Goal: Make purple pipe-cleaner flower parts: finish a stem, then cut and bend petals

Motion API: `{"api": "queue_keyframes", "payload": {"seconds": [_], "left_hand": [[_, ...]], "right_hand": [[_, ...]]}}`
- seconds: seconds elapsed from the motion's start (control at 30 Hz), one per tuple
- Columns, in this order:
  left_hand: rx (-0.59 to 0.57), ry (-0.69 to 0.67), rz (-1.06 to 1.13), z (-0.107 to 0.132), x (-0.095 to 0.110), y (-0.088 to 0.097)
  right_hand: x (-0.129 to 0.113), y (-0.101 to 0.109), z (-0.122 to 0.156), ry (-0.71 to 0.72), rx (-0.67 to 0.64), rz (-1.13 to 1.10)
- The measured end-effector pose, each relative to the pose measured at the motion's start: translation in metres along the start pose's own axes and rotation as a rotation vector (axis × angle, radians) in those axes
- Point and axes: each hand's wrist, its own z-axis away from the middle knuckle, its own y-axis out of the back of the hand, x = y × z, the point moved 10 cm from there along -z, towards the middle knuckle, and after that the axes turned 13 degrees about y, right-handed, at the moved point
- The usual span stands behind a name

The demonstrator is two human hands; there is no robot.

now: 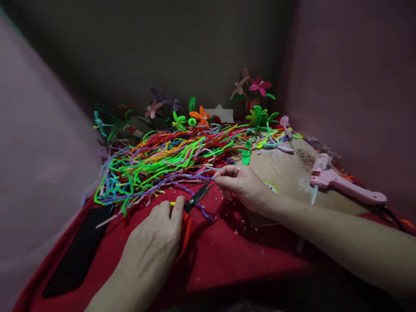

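Note:
My left hand (154,240) is closed around the orange handles of a pair of scissors (194,201). Their dark blades are parted and point up and right toward my right fingertips. My right hand (238,184) pinches the end of a purple pipe cleaner (182,176), close to the blade tips. Whether the blades touch it I cannot tell. Beyond both hands lies a big heap of pipe cleaners (169,151) in many colours. Another purple length (203,212) lies on the red cloth under the scissors.
A pink glue gun (347,184) rests on a cardboard sheet (289,169) at the right. At the left is a flat black object (81,251). Pipe-cleaner flowers, among them an orange one (200,116), stand along the back. Small scraps dot the red cloth (227,260).

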Motion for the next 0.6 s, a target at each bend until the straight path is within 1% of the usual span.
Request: {"api": "queue_keyframes", "payload": {"seconds": [0.17, 0.3, 0.47, 0.6], "left_hand": [[0.0, -0.013, 0.011, -0.002, 0.002, 0.003], [-0.001, -0.011, -0.021, -0.001, 0.004, 0.005], [0.049, 0.018, -0.086, 0.002, 0.006, 0.008], [0.09, 0.034, -0.152, 0.004, 0.009, 0.01]], "right_hand": [[0.003, -0.001, 0.0, -0.036, -0.01, -0.038], [0.008, 0.001, 0.0, -0.063, 0.016, -0.077], [0.012, 0.002, 0.0, -0.079, 0.035, -0.115], [0.014, 0.004, 0.002, -0.095, 0.064, -0.104]]}}
